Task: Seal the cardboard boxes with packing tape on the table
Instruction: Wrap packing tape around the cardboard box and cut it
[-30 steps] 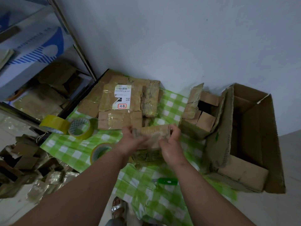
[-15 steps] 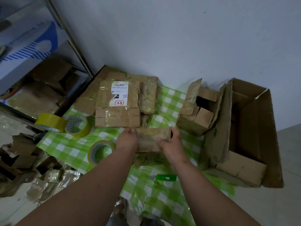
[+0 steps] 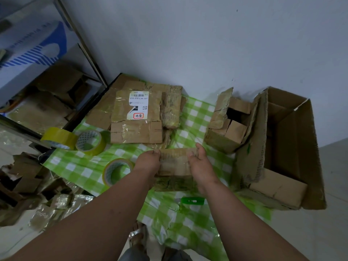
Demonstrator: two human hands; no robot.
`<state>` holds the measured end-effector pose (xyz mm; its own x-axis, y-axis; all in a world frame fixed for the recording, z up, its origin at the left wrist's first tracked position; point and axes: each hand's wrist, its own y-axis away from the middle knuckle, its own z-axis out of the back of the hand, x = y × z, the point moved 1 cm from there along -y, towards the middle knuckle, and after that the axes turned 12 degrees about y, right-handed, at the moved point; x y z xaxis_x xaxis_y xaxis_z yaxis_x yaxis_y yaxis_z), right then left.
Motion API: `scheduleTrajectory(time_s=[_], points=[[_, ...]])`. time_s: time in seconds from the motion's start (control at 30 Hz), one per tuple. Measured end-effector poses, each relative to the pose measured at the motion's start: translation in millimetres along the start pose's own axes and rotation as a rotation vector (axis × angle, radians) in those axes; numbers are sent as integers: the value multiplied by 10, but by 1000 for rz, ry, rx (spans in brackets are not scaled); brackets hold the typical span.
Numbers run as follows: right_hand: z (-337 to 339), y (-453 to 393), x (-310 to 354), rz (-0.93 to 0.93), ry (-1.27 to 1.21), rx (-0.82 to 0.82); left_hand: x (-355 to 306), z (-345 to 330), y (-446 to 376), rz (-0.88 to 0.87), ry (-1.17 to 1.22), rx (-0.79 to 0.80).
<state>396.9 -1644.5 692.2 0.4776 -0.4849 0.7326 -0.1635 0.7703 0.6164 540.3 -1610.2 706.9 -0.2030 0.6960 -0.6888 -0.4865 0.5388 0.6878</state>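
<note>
While both hands keep gripping the small box, nothing else has shifted.

Plain grey wall, metal shelving left

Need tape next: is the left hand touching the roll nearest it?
Cannot tell. In the head view the left hand grips the small box; its wrist overlaps the nearest tape roll, hiding any gap.

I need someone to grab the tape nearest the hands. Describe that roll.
On the green checked tablecloth, look just beside the left hand. The tape roll lies there alone. The two other yellowish rolls sit together at the cloth's far left edge.
</note>
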Motion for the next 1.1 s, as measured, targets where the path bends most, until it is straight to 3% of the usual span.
scheduleTrajectory(time_s=[0.2, 0.43, 0.5, 0.6, 0.73, 0.9, 1.0, 1.1], points=[[26, 82, -49, -73, -119, 0, 38, -7, 26, -2, 63, 11], [27, 200, -35, -15, -119, -159, -16, -3, 119, 83, 29, 24], [33, 226, -57, 21, -136, -146, -17, 27, 148, 117, 10, 28], [50, 250, -105, 4, -224, -82, -3, 47, 167, 34, -28, 65], [56, 257, -189, -129, -429, -21, 5, 105, 252, -86, -72, 74], [167, 326, -202, -250, -493, -11, -71, 162, 413, -213, 31, 179], [197, 412, -163, -267, -590, 101, -131, 241, 443, -161, 96, 206], [206, 498, -90, -239, -617, 105, -171, 306, 462, -75, 278, 217]])
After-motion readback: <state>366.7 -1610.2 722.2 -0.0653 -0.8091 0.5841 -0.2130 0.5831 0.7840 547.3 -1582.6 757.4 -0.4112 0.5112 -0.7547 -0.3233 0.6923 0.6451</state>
